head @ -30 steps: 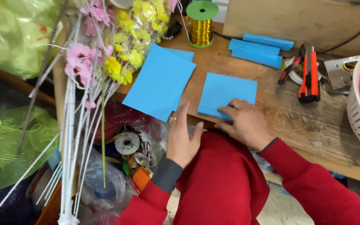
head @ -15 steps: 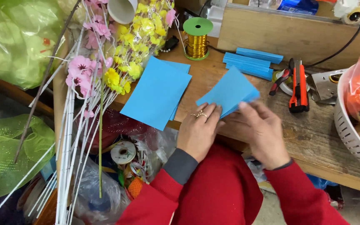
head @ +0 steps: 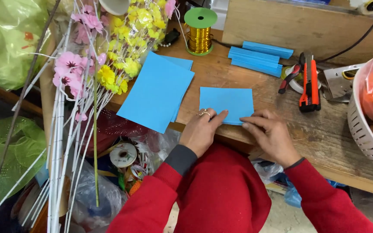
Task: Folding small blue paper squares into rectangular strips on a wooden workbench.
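Note:
A small folded blue paper sheet [head: 226, 103] lies flat on the wooden table [head: 307, 129] near its front edge. My left hand [head: 201, 129], with a ring on one finger, presses its fingertips on the sheet's lower left corner. My right hand [head: 272, 133] presses on the lower right corner. Both sleeves are red. A larger stack of blue sheets [head: 157, 91] lies to the left, overhanging the table edge.
Artificial pink and yellow flowers on white stems [head: 87, 82] lean at the left. A gold wire spool [head: 200, 31], folded blue strips [head: 257, 55], an orange utility knife [head: 310, 82], pliers [head: 289, 78] and a white basket [head: 368, 125] sit on the table. Ribbon rolls [head: 124, 154] lie below.
Half a second ago both hands held the small blue sheet lifted and tilted; now it lies flat on the table with both hands pressing its near edge.

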